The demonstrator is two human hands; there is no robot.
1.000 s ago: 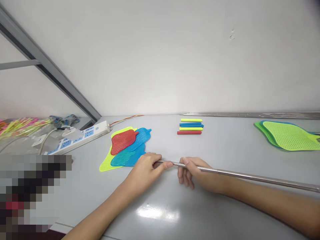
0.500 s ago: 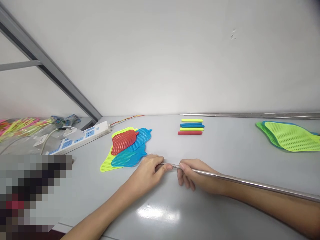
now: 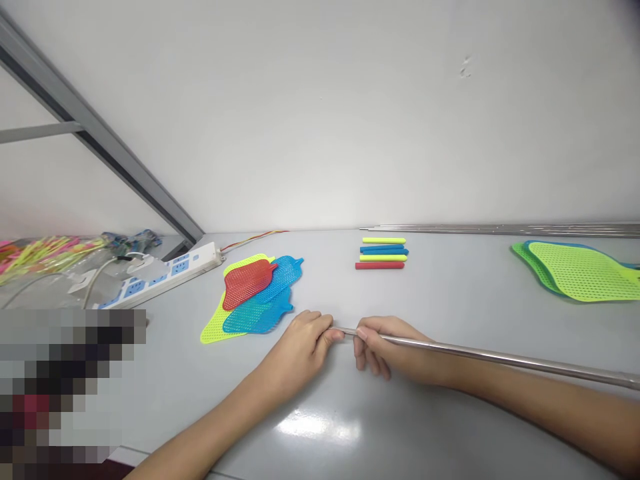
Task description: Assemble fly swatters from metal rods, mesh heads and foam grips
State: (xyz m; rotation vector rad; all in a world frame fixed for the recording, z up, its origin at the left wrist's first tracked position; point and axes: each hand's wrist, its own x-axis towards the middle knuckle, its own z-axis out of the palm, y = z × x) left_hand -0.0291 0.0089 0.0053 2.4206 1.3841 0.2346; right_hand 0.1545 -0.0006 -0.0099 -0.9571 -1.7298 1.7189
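A long metal telescopic rod (image 3: 480, 353) runs from the middle of the table out toward the right edge of the view. Its thin end is gripped by my left hand (image 3: 307, 343), thumb and fingers closed round it. Just to the right, my right hand (image 3: 385, 347) pinches the rod between thumb and forefinger, its other fingers hanging curled below. Left of my hands lie several mesh fly swatter heads: a red one (image 3: 246, 285), blue ones (image 3: 265, 317) and yellow ones (image 3: 213, 327), overlapping. The rod's tip is hidden inside my left hand.
Several coloured plastic sleeves (image 3: 383, 258) lie in a row near the wall. Thin metal rods (image 3: 500, 230) line the wall's foot. Green fly swatters (image 3: 580, 272) are stacked at the right. A power strip (image 3: 165, 275) with plugs and bagged colourful items (image 3: 55, 257) sit at the left.
The rod's right-hand part has risen slightly in view, and my left hand has shifted a little to the right. Both hands still hold the rod.
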